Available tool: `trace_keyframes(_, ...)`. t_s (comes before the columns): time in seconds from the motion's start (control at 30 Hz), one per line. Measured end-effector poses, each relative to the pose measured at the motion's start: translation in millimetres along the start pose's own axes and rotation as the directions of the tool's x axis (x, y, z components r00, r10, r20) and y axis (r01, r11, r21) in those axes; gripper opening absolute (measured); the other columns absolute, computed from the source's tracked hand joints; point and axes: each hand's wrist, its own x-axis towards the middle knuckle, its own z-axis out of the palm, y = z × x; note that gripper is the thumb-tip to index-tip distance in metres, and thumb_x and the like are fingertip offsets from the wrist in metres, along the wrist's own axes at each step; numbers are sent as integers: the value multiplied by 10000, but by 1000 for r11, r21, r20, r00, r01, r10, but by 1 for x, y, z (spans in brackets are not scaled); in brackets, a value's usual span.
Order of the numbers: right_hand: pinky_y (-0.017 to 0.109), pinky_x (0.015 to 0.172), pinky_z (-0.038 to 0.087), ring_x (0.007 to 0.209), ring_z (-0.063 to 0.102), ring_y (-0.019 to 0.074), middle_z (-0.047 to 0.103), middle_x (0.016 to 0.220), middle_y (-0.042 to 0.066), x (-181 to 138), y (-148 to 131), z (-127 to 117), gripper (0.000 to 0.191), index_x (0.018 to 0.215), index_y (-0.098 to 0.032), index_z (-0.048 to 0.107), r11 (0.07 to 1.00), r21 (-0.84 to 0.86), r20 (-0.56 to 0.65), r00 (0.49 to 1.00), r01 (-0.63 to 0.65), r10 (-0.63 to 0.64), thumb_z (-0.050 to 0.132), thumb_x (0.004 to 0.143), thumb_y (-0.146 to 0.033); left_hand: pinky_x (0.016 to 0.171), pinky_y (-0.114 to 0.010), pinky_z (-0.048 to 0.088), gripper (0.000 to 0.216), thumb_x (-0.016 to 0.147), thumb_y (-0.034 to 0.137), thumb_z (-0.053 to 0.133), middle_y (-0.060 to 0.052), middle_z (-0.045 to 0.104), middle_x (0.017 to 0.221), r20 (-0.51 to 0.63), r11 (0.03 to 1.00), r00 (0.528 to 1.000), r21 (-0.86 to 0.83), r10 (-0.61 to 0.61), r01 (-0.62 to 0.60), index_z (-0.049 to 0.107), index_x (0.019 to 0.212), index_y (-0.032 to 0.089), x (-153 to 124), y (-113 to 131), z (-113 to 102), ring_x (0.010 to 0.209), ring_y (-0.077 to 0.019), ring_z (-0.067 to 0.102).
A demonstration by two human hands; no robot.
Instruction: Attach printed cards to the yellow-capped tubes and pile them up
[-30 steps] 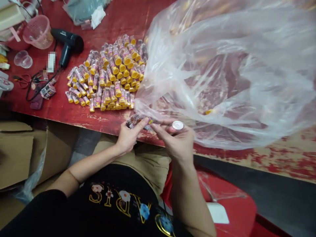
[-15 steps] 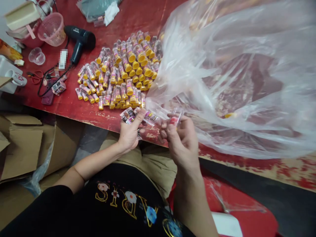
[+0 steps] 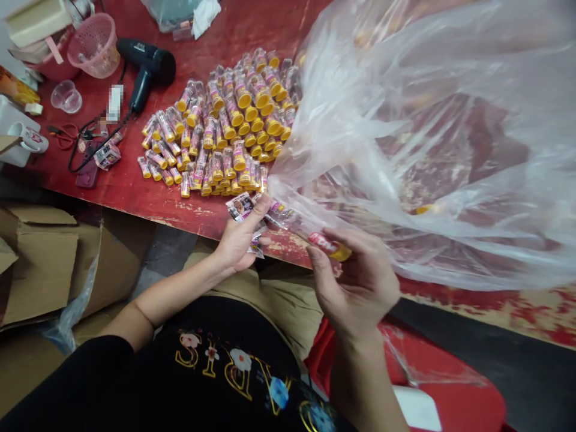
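My left hand (image 3: 236, 245), at the table's front edge, pinches several small printed plastic sleeves (image 3: 240, 206) under its thumb. One clear sleeve (image 3: 279, 213) sticks out to the right from these fingers. Between the thumb and fingers of my right hand (image 3: 360, 279) lies a small tube (image 3: 324, 243) with a red-and-white marking and a yellow end, tilted and pointing toward the left hand. Its upper end looks close to the sleeve; whether they touch I cannot tell. Behind my hands is a heap of wrapped clear tubes with yellow ends (image 3: 243, 120).
A large translucent plastic bag (image 3: 427, 150) spreads over the red table's (image 3: 256, 30) right side. At the left are a hair dryer (image 3: 146, 66), a pink basket (image 3: 93, 48), a clear cup (image 3: 66, 97), scissors (image 3: 65, 137) and a mug (image 3: 30, 138). Cardboard boxes (image 3: 45, 270) stand below.
My right hand has moved right and toward my body, and the tube's yellow end now shows. The left hand has shifted slightly right, still holding the sleeves.
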Motion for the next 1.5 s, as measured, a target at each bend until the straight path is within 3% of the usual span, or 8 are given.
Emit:
trace_keyframes(0.13, 396, 873, 603, 969, 730, 228, 768, 1081, 69, 5, -8, -7, 418, 1247, -281, 750, 997, -12, -23, 997, 77, -78, 807, 853, -154, 408, -166, 298, 554, 517, 373, 1040, 50, 608, 701, 34, 998, 999, 66, 5, -8, 607, 791, 161, 0, -1, -1, 536, -43, 521)
trace_keyframes(0.3, 446, 882, 606, 963, 730, 258, 753, 1012, 73, 10, -20, -12, 302, 1179, -268, 775, 992, 118, -138, 988, -54, 70, 789, 883, -211, 413, -170, 309, 556, 513, 367, 1042, 43, 628, 720, 38, 994, 998, 95, 44, -47, 613, 800, 161, 0, -2, 0, 558, -51, 525)
trace_keyframes(0.43, 425, 860, 615, 951, 735, 242, 763, 1021, 65, 9, -15, -10, 298, 1162, -264, 773, 994, 106, -64, 997, -32, 39, 805, 869, -221, 409, -173, 306, 564, 521, 402, 1037, 42, 620, 712, 54, 992, 998, 121, 31, -37, 617, 805, 155, 1, -4, 0, 541, -42, 495)
trace_keyframes(0.67, 355, 836, 624, 965, 741, 213, 771, 1121, 66, 6, -8, -14, 595, 1376, -330, 712, 981, -80, -20, 984, 176, -178, 811, 837, -96, 401, -182, 360, 630, 490, 535, 1015, 22, 653, 774, 135, 973, 987, 199, 90, -116, 651, 833, 151, 0, -7, -4, 574, -60, 545)
trace_keyframes(0.87, 465, 1008, 614, 1212, 702, 261, 692, 1371, 112, -4, -15, -10, 631, 1548, -351, 552, 999, 30, 172, 984, 32, -37, 634, 968, -118, 411, -202, 394, 646, 468, 557, 1010, 21, 670, 753, 184, 950, 972, 247, 145, -189, 666, 827, 145, -1, -12, -6, 514, -51, 533)
trace_keyframes(1.03, 318, 712, 637, 867, 727, 178, 738, 1051, 49, -3, -12, -2, 560, 1410, -364, 686, 996, 76, -8, 999, -36, 37, 782, 890, -179, 356, -199, 283, 592, 553, 584, 978, 48, 611, 619, 236, 914, 965, 357, 113, -194, 641, 780, 154, -2, -20, -14, 383, -27, 434)
trace_keyframes(1.13, 342, 750, 641, 890, 737, 191, 749, 1020, 54, 2, -11, 1, 460, 1342, -342, 737, 997, 72, 60, 998, -8, 3, 748, 915, -172, 355, -195, 240, 606, 554, 623, 962, 73, 553, 560, 217, 908, 969, 369, 121, -196, 640, 786, 165, -4, -20, -17, 372, -24, 397)
trace_keyframes(1.5, 284, 626, 587, 710, 705, 148, 752, 844, 17, 8, -20, 29, 351, 1156, -319, 825, 999, -1, -107, 993, 48, -48, 798, 864, -126, 387, -195, 264, 615, 501, 586, 994, 88, 495, 523, 181, 919, 972, 336, 152, -207, 597, 725, 173, -2, -10, -26, 391, -22, 367)
